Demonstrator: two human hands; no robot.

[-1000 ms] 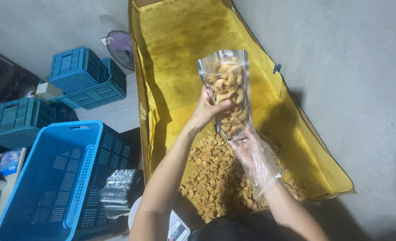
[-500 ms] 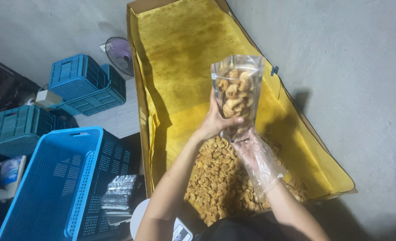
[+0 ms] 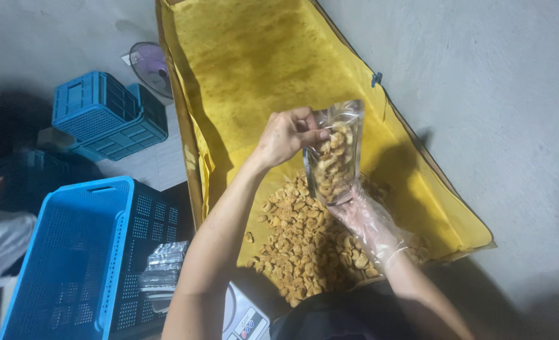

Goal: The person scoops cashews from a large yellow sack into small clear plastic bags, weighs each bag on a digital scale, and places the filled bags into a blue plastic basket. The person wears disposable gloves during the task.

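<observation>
**Clear pouch of fried snacks held up between two hands**

Clear plastic forms the pouch (image 3: 335, 157), which stands nearly upright just right of the frame's centre, filled most of the way with golden-brown fried pieces. The bare left hand (image 3: 286, 135) pinches the pouch's upper left edge, thumb and fingers closed tightly on the plastic near the top. The right hand (image 3: 367, 220), covered in a thin transparent glove, comes up from the lower right and cups the bottom of the pouch, fingers curled loosely around its base; how firmly it grips I cannot tell through the crinkled glove.

Below the pouch, in the lower centre of the frame, a loose heap of snack pieces (image 3: 304, 245) lies on a yellow lined tray (image 3: 254, 56) that stretches from the top of the frame down to the lower right, with raised edges all around. A small blue clip (image 3: 376, 79) sits on the tray's right rim.

At the lower left stands a large bright blue perforated crate (image 3: 65, 264). Just beside its right wall lies a stack of empty clear pouches (image 3: 161, 274). A darker blue crate (image 3: 106, 116) sits at the upper left, with a small round fan (image 3: 150, 63) beyond it. A white scale with coloured buttons (image 3: 245, 318) peeks in at the bottom edge, between the two forearms. Grey concrete floor (image 3: 500, 126) fills the right side.
</observation>
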